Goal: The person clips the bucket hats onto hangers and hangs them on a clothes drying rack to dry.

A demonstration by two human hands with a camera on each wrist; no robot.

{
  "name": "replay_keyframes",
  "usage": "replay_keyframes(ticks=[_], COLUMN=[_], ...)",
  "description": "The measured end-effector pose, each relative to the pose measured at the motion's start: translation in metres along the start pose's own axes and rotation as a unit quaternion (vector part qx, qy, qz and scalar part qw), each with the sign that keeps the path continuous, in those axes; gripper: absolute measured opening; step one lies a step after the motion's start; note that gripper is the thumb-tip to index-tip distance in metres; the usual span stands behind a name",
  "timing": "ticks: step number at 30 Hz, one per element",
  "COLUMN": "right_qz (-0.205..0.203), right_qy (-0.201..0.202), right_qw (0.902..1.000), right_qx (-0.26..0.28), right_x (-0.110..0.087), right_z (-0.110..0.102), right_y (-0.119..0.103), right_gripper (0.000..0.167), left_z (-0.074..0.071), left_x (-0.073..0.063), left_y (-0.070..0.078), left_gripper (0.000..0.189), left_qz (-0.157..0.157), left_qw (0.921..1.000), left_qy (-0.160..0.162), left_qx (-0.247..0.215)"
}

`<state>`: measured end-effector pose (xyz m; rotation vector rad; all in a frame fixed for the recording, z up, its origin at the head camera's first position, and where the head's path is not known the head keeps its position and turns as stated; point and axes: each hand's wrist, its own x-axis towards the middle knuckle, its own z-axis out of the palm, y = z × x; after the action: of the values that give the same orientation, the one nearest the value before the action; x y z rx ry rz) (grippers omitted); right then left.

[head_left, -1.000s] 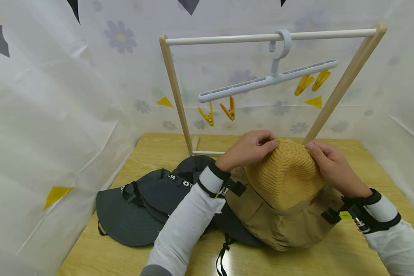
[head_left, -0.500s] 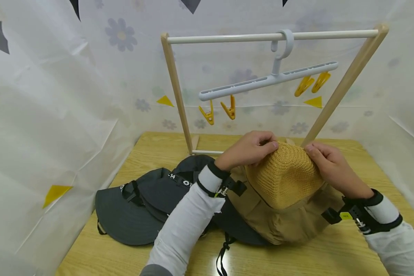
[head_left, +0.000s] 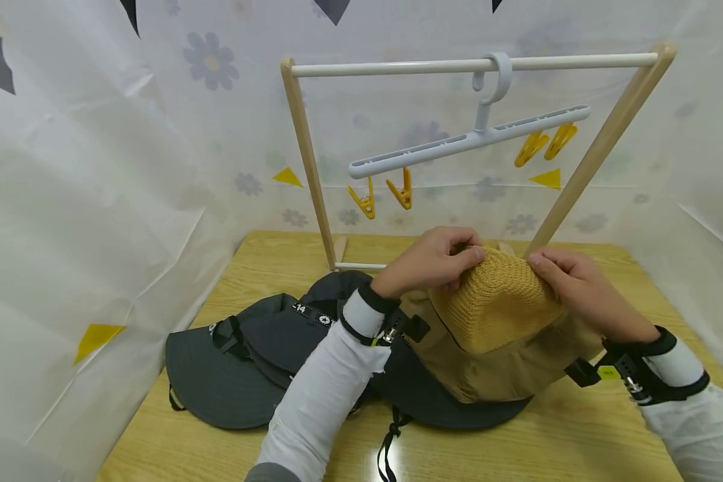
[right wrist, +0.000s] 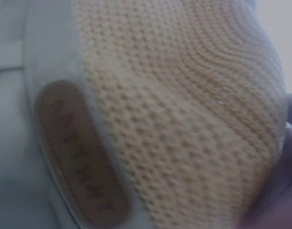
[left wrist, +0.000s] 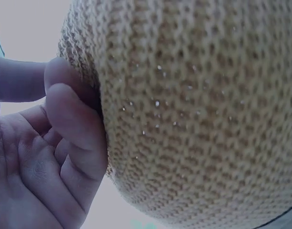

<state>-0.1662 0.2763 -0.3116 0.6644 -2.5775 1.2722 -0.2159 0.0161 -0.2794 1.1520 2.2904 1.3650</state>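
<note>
A sun hat with a yellow knitted crown point(head_left: 500, 301) and a wide brown fabric brim point(head_left: 494, 375) is held up between both hands. My left hand point(head_left: 436, 261) pinches the left side of the crown's top between thumb and fingers; the left wrist view shows its curled fingers point(left wrist: 72, 117) pressed into the knit. On the opposite side, my right hand point(head_left: 584, 288) pinches the crown with thumb and forefinger. A brown oval patch point(right wrist: 81, 152) with stamped letters sits on the hat's band in the right wrist view. The brim overlaps a dark hat brim point(head_left: 458, 408) below it.
Dark grey hats point(head_left: 235, 375) overlap on the wooden table point(head_left: 584, 442) to the left, with a black cord point(head_left: 388, 445) trailing forward. Behind, a wooden rack point(head_left: 309, 161) carries a light-grey hanger point(head_left: 476, 139) with several yellow clips point(head_left: 400, 189).
The brown brim's front edge has risen and drawn back, uncovering more of the dark brim beneath. Both hands keep their pinch on the crown and have barely shifted.
</note>
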Motion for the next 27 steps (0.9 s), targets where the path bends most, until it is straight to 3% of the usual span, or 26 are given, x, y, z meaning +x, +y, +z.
replay_keyframes(ticks=[3,10,12,15,21,27], right_qz=[0.023,0.013,0.027,0.062,0.137,0.169], right_qy=[-0.017,-0.032,-0.026,-0.013,-0.02,-0.014], right_qw=[0.9996,0.9986,0.9987,0.998,0.9904,0.9855], right_qx=[0.002,0.041,0.035,0.006,-0.012,0.002], right_x=[0.003,0.017,0.022,0.03,0.045,0.063], right_z=[-0.004,-0.02,-0.024,-0.029,-0.033,-0.029], right_y=[-0.003,-0.002,-0.003,-0.004,-0.006,-0.01], right_gripper=[0.025,0.022,0.025,0.033,0.066,0.076], left_z=[-0.001,-0.005,-0.005,-0.006,-0.006,-0.007], left_x=[-0.002,-0.007,-0.007,-0.009,-0.01,-0.013], left_y=[0.001,0.002,0.002,0.002,0.002,0.002], left_gripper=[0.017,0.018,0.017,0.017,0.018,0.017], left_qz=[0.004,0.007,0.008,0.007,0.01,0.014], left_qw=[1.0,0.9998,0.9997,0.9995,0.9992,0.9988], left_qy=[0.005,0.013,0.019,0.024,0.034,0.043], left_qx=[0.004,0.013,0.015,0.019,0.019,0.018])
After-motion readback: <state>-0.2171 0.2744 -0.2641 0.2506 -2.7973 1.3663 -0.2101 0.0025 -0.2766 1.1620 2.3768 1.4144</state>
